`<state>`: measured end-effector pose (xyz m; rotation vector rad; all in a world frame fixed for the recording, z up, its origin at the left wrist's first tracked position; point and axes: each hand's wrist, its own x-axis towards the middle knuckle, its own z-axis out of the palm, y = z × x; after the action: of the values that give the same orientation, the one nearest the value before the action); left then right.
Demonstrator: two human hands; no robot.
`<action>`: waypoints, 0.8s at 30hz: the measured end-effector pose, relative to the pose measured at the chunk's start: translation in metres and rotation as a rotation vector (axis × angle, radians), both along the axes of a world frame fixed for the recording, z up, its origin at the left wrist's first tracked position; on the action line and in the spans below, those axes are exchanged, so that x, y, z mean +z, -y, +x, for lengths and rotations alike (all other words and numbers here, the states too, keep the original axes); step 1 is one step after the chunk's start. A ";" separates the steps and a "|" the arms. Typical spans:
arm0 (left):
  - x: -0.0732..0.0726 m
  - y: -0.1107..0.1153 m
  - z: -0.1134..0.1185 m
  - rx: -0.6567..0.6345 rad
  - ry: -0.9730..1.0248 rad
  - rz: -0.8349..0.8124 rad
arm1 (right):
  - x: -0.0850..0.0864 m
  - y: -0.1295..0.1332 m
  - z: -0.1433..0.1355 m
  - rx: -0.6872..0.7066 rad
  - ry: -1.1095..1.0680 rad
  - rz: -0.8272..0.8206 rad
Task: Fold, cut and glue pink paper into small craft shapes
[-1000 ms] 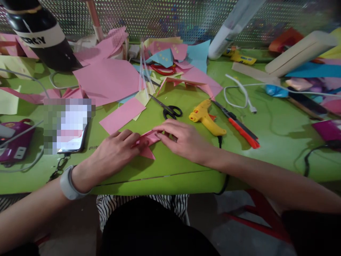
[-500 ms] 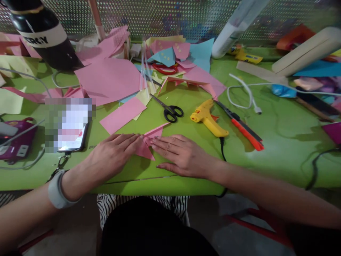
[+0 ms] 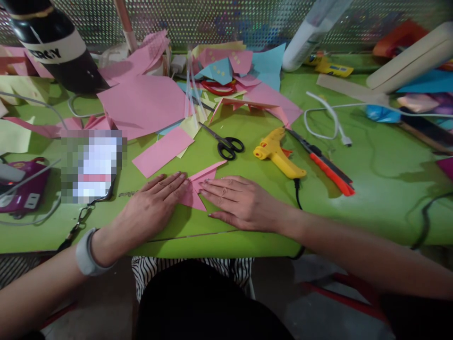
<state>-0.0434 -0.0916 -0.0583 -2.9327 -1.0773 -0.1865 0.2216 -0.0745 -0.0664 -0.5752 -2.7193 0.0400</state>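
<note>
A folded piece of pink paper (image 3: 194, 199) lies on the green table between my two hands, partly covered by them. My left hand (image 3: 155, 200) rests flat on its left side, fingers stretched out. From the right, my right hand (image 3: 240, 203) presses flat on the paper with its fingers extended and the thumb apart. Just beyond the hands lie black-handled scissors (image 3: 228, 145) and a pink paper strip (image 3: 163, 152). A yellow hot glue gun (image 3: 279, 153) lies to the right, beside a red and black utility knife (image 3: 323, 165).
A phone (image 3: 95, 165) with a strap lies at left, near a purple device (image 3: 26, 186). Pink paper sheets (image 3: 145, 106) and a dark bottle (image 3: 56, 52) stand or lie behind. A white cable (image 3: 322, 137) curls at right, near a beige roll (image 3: 410, 61).
My left hand has shifted slightly off the paper's middle, and both hands lie a little flatter. More of the folded pink paper shows between them.
</note>
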 end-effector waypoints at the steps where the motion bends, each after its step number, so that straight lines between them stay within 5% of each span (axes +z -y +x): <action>1: 0.000 0.000 0.000 -0.003 0.001 -0.005 | 0.000 0.000 0.000 -0.001 0.001 -0.004; 24: 0.002 0.000 0.001 0.004 -0.016 0.035 | -0.003 -0.002 0.001 -0.009 -0.016 -0.044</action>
<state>-0.0429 -0.0920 -0.0562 -2.8964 -1.0661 -0.1797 0.2223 -0.0725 -0.0696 -0.5966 -2.7060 0.1022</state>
